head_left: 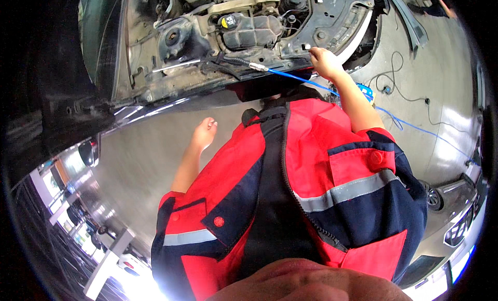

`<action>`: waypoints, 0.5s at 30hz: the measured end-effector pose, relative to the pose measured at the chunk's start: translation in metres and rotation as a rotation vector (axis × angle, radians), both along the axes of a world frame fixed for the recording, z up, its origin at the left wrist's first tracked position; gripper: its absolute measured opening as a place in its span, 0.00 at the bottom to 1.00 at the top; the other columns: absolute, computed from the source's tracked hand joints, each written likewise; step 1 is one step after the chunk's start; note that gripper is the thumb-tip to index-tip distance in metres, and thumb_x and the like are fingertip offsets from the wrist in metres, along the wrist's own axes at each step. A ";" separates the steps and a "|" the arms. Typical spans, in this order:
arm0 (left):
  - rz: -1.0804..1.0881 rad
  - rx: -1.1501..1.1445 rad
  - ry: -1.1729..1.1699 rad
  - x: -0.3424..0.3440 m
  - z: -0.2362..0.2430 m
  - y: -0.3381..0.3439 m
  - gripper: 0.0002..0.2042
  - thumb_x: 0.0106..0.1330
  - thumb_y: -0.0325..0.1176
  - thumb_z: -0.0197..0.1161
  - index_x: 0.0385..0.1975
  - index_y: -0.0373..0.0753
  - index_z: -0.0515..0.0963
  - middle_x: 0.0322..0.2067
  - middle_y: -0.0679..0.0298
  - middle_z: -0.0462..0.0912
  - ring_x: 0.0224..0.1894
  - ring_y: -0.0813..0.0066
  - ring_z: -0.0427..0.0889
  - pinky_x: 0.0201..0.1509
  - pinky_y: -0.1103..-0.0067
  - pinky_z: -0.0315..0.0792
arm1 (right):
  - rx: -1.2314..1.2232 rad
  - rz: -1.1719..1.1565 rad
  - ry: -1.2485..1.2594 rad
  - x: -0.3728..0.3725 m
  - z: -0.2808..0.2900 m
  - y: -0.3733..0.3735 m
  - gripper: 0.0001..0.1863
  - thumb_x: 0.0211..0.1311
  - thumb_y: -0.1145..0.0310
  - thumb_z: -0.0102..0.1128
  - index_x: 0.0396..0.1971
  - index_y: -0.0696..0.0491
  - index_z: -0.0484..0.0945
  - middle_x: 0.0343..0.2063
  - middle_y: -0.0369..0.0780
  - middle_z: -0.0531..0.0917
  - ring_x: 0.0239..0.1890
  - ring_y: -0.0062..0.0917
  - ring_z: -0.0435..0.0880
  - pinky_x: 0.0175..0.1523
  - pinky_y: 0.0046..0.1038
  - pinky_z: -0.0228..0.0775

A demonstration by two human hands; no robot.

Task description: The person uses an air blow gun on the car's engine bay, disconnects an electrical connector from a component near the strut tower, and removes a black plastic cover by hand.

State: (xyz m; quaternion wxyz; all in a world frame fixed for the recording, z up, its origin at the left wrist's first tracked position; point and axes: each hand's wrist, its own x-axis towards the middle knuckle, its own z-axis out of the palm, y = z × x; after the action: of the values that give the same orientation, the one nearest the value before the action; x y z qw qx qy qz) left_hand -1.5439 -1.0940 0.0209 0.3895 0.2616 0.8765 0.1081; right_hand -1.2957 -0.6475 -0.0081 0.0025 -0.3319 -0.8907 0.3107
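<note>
My right hand reaches to the front edge of the open engine bay, its fingers curled in at the dark front panel. What they grip, if anything, is hidden. Low beside my body, my left hand hangs over the floor with its fingers curled and nothing visible in them. Between the two, a black air blow gun with a long thin metal tube lies along the fender edge. A silver coupling joins it to a blue air hose, which runs behind my right forearm.
A dark coolant tank with a yellow-marked cap sits in the engine bay beside a strut mount. The blue hose and a black cable trail over the grey floor at right. Another car stands at lower right.
</note>
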 end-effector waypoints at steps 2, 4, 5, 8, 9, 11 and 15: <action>-0.004 0.124 -0.003 -0.007 0.005 0.026 0.16 0.69 0.40 0.58 0.49 0.35 0.76 0.44 0.51 0.82 0.46 0.57 0.82 0.52 0.70 0.74 | -0.007 0.009 0.040 -0.003 0.002 0.009 0.15 0.64 0.63 0.49 0.42 0.56 0.79 0.41 0.53 0.82 0.47 0.48 0.80 0.53 0.43 0.71; -0.029 0.197 0.002 -0.006 0.013 0.052 0.15 0.69 0.38 0.58 0.48 0.35 0.76 0.43 0.51 0.82 0.46 0.58 0.82 0.51 0.70 0.74 | -0.073 -0.041 0.000 -0.007 -0.001 0.026 0.16 0.64 0.62 0.50 0.42 0.56 0.80 0.42 0.52 0.82 0.47 0.48 0.80 0.54 0.42 0.72; -0.049 0.218 0.005 -0.004 0.018 0.064 0.15 0.68 0.37 0.59 0.48 0.34 0.76 0.43 0.51 0.82 0.46 0.58 0.82 0.51 0.70 0.74 | -0.094 -0.043 0.031 -0.012 -0.006 0.035 0.16 0.64 0.62 0.50 0.42 0.56 0.80 0.43 0.52 0.82 0.47 0.48 0.80 0.54 0.42 0.72; -0.118 0.245 0.002 -0.002 0.035 0.094 0.14 0.67 0.37 0.59 0.47 0.34 0.77 0.44 0.51 0.82 0.46 0.57 0.82 0.51 0.69 0.74 | 0.184 -0.252 -0.055 -0.024 -0.022 0.073 0.19 0.62 0.57 0.53 0.44 0.54 0.80 0.44 0.52 0.82 0.50 0.45 0.80 0.55 0.43 0.72; -0.133 0.251 -0.003 -0.002 0.041 0.100 0.15 0.67 0.37 0.60 0.47 0.34 0.77 0.44 0.51 0.82 0.47 0.57 0.82 0.51 0.69 0.74 | 0.283 -0.379 -0.135 -0.030 -0.029 0.085 0.20 0.61 0.56 0.54 0.44 0.54 0.80 0.44 0.51 0.82 0.50 0.45 0.80 0.55 0.44 0.72; -0.096 0.234 0.021 -0.007 0.054 0.108 0.15 0.67 0.36 0.60 0.47 0.34 0.77 0.44 0.51 0.82 0.48 0.57 0.81 0.51 0.68 0.74 | 0.449 -0.548 -0.151 -0.028 -0.039 0.105 0.23 0.60 0.52 0.58 0.45 0.57 0.80 0.43 0.53 0.82 0.50 0.49 0.79 0.57 0.43 0.70; 0.056 0.188 0.137 -0.032 0.075 0.125 0.14 0.67 0.36 0.60 0.47 0.34 0.77 0.43 0.51 0.82 0.47 0.58 0.81 0.50 0.69 0.74 | 0.471 -0.700 -0.230 -0.033 -0.065 0.122 0.30 0.57 0.47 0.62 0.40 0.64 0.78 0.40 0.59 0.80 0.46 0.52 0.80 0.53 0.44 0.72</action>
State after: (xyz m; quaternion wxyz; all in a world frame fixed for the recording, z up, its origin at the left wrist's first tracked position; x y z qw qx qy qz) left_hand -1.5758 -0.9689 0.0958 0.2992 0.2793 0.8939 0.1827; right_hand -1.3282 -0.5257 -0.0728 0.0838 -0.6366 -0.7656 0.0406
